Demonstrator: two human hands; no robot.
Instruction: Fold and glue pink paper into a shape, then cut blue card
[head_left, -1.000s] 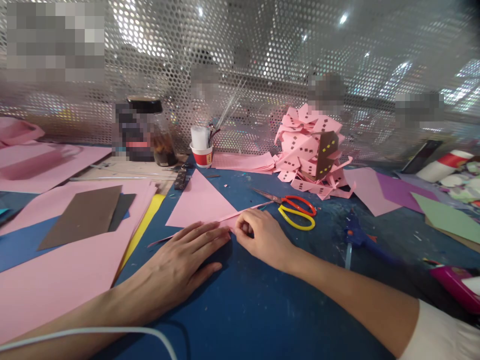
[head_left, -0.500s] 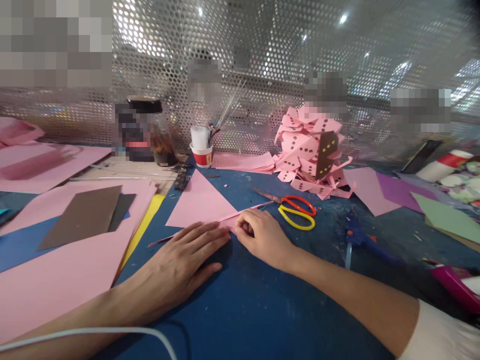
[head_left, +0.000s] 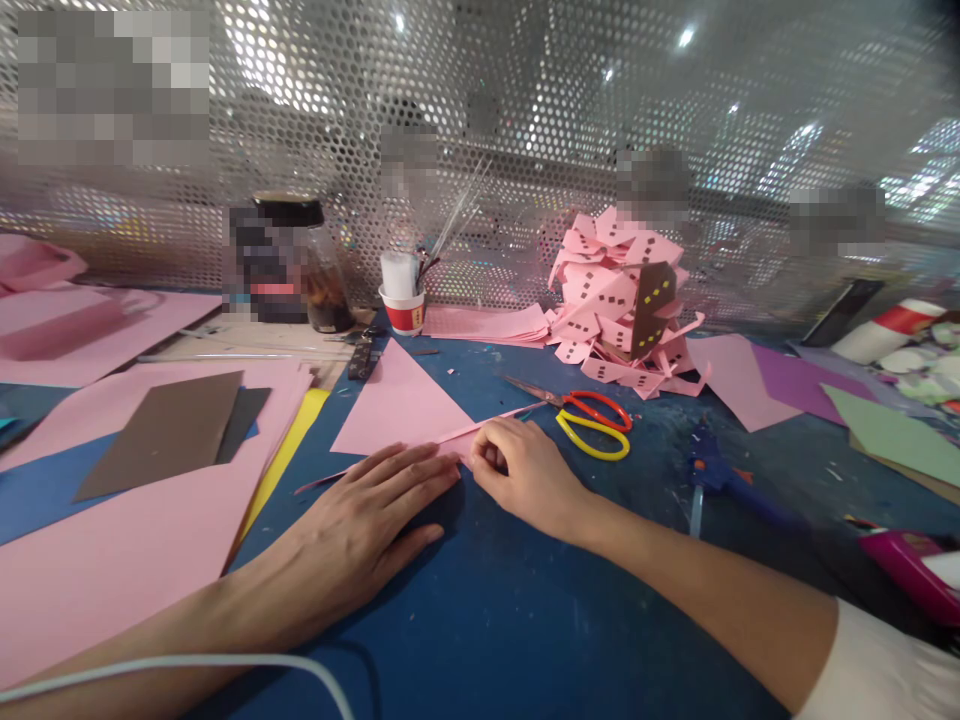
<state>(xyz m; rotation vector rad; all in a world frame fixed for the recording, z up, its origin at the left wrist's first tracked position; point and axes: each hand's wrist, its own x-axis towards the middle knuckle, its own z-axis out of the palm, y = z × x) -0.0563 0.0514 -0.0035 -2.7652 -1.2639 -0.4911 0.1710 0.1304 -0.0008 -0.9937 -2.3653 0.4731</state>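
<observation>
A pink paper triangle (head_left: 397, 405) lies on the blue table (head_left: 495, 610). My left hand (head_left: 360, 520) rests flat, fingers together, with its fingertips on the triangle's near edge. My right hand (head_left: 521, 470) is curled at the triangle's right corner and pinches the paper where a thin pink strip (head_left: 491, 420) runs off to the right. Red and yellow scissors (head_left: 592, 420) lie just beyond my right hand.
Large pink sheets (head_left: 127, 540) with a brown card (head_left: 165, 430) lie at left. A pile of pink cut pieces (head_left: 622, 300) sits at the back, with a paper cup (head_left: 403, 300) and a dark jar (head_left: 304, 260). A blue glue gun (head_left: 712, 470) is right. A perforated metal wall (head_left: 525, 120) stands behind.
</observation>
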